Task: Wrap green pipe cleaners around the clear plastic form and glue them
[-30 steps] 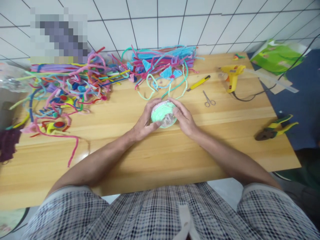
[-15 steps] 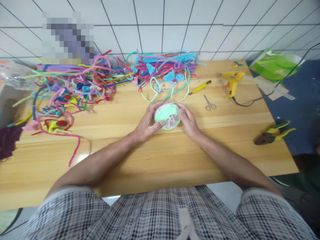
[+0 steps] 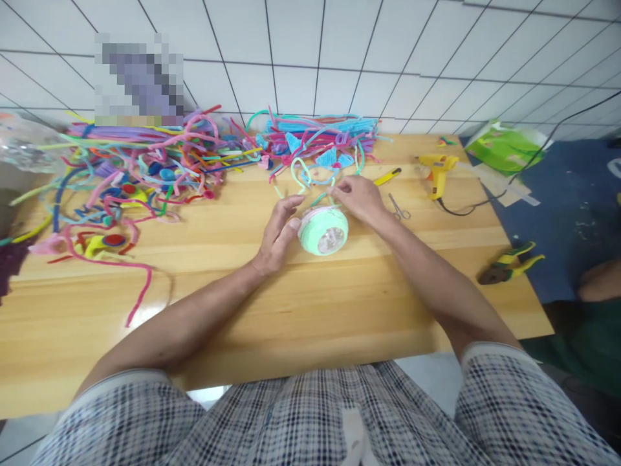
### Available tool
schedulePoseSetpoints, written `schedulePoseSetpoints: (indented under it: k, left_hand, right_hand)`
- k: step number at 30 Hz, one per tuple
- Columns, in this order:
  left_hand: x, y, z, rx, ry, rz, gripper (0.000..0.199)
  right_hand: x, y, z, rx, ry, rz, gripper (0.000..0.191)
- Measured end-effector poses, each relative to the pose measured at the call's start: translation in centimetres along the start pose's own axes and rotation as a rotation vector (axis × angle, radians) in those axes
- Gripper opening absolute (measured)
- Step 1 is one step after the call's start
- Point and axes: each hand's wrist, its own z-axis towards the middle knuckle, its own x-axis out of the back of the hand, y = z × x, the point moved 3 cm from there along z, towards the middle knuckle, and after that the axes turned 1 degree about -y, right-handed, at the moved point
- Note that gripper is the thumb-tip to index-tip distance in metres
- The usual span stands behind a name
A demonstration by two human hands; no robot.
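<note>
A round object wrapped in mint-green pipe cleaner (image 3: 315, 239), with a clear, shiny disc on its near side, sits mid-table. My left hand (image 3: 277, 236) is beside its left edge, fingers curved and apart, thumb tip at or very near the rim. Just beyond the object, my right hand (image 3: 361, 199) has thumb and forefinger pinched together on a pale green pipe cleaner (image 3: 332, 201), partly hidden by the fingers. Looped green pipe cleaners (image 3: 301, 171) and blue bow-like pieces (image 3: 327, 158) lie past both hands.
Piles of coloured pipe cleaners (image 3: 165, 155) cover the back left. To the right are a yellow utility knife (image 3: 388, 176), small scissors (image 3: 400, 208), a yellow glue gun (image 3: 439, 173) with a cord, and pliers (image 3: 509, 264) near the table's right edge. Another person's arm (image 3: 601, 282) shows at far right.
Both hands have let go of the round object, which stays on the table. The right hand has moved up beyond it to the pale green pipe cleaner; the left has drawn slightly left.
</note>
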Motion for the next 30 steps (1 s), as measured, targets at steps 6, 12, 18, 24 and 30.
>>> schedulePoseSetpoints:
  k: [6, 12, 18, 24, 30]
  left_hand:
    - [0.0, -0.2, 0.3, 0.014, 0.016, -0.029, 0.060]
    - [0.1, -0.4, 0.6, 0.048, 0.033, -0.010, 0.059]
    - [-0.1, -0.8, 0.5, 0.110, 0.061, -0.008, 0.061]
    - [0.7, 0.9, 1.6, 0.060, 0.087, 0.072, 0.057]
    - [0.9, 7.0, 3.7, -0.067, 0.053, 0.077, 0.055]
  right_hand:
    - [1.6, -1.4, 1.4, -0.053, -0.043, -0.024, 0.021]
    - [12.5, -0.3, 2.6, -0.015, 0.220, 0.132, 0.032]
    - [19.2, -2.0, 1.2, 0.008, 0.345, -0.120, 0.033]
    - [15.3, -5.8, -4.1, 0.187, 0.201, -0.005, 0.018]
    - [11.2, -7.9, -8.0, 0.489, 0.042, 0.081, 0.032]
